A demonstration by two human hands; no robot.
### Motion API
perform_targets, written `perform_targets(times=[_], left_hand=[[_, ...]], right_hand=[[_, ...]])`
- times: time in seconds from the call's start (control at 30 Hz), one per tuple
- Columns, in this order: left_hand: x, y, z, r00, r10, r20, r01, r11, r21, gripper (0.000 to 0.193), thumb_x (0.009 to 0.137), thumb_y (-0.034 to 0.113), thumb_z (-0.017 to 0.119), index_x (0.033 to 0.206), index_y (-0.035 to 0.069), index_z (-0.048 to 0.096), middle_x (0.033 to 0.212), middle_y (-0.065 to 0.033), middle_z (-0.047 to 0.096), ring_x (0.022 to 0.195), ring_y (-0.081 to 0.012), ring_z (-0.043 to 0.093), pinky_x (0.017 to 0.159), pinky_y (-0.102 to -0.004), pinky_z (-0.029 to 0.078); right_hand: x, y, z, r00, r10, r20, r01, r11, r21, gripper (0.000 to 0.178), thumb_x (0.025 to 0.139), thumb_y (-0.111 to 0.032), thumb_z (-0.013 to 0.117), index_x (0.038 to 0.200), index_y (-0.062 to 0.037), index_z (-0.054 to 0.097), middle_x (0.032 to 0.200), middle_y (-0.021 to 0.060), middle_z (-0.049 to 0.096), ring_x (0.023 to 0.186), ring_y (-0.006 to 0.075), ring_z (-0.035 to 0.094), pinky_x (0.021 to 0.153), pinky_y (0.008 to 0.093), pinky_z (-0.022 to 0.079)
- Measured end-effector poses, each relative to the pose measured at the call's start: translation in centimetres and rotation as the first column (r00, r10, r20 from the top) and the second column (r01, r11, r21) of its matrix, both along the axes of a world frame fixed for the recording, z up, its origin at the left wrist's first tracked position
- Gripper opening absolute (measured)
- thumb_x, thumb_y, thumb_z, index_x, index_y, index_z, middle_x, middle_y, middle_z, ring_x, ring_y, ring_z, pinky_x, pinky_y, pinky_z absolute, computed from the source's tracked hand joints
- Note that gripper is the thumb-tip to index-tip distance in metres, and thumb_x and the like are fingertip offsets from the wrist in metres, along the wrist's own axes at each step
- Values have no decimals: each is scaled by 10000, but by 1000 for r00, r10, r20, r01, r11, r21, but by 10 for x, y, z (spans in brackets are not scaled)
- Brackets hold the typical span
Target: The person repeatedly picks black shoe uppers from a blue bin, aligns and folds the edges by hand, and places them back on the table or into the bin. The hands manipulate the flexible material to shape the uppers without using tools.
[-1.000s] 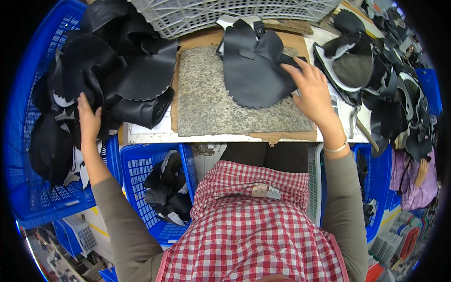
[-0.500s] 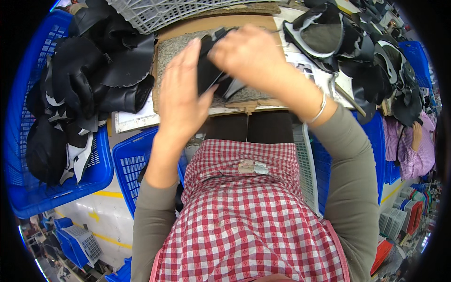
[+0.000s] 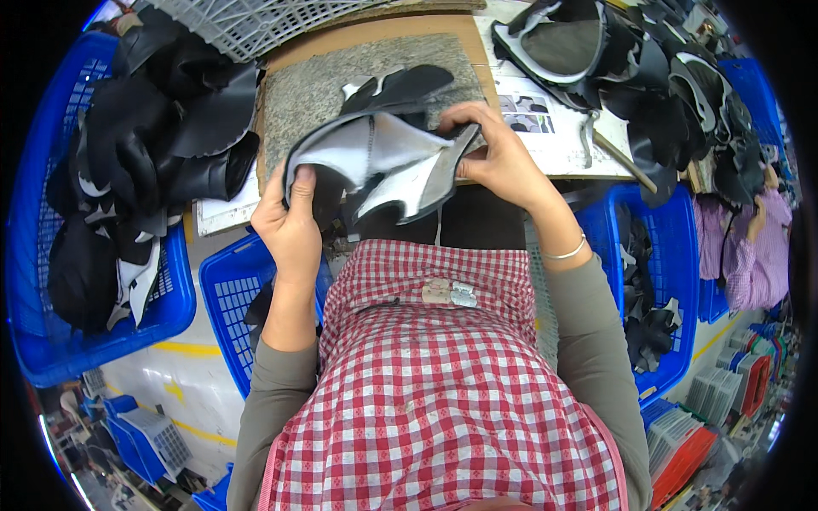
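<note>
Between my hands, over the front edge of the bench, is a black shoe upper (image 3: 375,149), spread so its pale grey and white lining shows. My left hand (image 3: 288,217) pinches its left edge, thumb on the lining. With my right hand (image 3: 503,153) I grip the right edge between thumb and fingers. Behind it another black piece (image 3: 413,83) with a white part lies on the grey speckled board (image 3: 324,81). To the right of the board, a hammer (image 3: 618,149) with a wooden handle rests on the white bench top.
At left stands a blue crate (image 3: 34,281) heaped with black pieces (image 3: 136,145). More black uppers (image 3: 571,51) are piled at the back right. A white crate (image 3: 230,25) sits at the back. Blue baskets (image 3: 230,298) flank my lap. Another person (image 3: 754,255) is at far right.
My hands have moved apart and toward me, lifting the shoe upper off the board and opening it out. Before, both were close together over black pieces on the board.
</note>
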State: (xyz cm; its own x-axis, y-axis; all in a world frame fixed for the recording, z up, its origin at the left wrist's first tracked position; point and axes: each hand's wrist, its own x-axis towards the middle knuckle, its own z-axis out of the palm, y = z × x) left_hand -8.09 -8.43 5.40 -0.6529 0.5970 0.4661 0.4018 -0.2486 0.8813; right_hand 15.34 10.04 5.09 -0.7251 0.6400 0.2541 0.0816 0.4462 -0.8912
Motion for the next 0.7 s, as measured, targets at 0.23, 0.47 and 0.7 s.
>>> perform_targets(times=[0.23, 0.47, 0.7], left_hand=[[-14, -36, 54, 982, -190, -7, 189, 981, -47, 678, 883, 164, 767, 1480, -32, 513, 1471, -203, 569, 1347, -283, 567, 1082, -372, 483], [-34, -13, 53, 919, -53, -390, -31, 978, -207, 249, 887, 137, 808, 1052, -35, 737, 876, -137, 727, 808, -206, 709, 742, -332, 552], [-55, 10, 12, 998, -35, 56, 61, 806, -589, 283, 918, 164, 765, 1083, -64, 741, 937, -196, 768, 898, -313, 749, 856, -381, 571]], right_hand=[[-45, 15, 101, 861, 505, -66, -496, 861, 112, 180, 915, 20, 733, 1076, -40, 680, 1005, 18, 682, 918, 130, 689, 757, 280, 579], [-82, -3, 135, 826, 471, 308, -558, 613, 560, 217, 810, 58, 738, 990, -32, 656, 973, 94, 664, 931, 305, 666, 779, 374, 542], [-52, -17, 121, 875, 202, 440, -437, 718, 541, 285, 756, -115, 827, 949, -65, 624, 895, 82, 620, 937, 319, 630, 780, 420, 524]])
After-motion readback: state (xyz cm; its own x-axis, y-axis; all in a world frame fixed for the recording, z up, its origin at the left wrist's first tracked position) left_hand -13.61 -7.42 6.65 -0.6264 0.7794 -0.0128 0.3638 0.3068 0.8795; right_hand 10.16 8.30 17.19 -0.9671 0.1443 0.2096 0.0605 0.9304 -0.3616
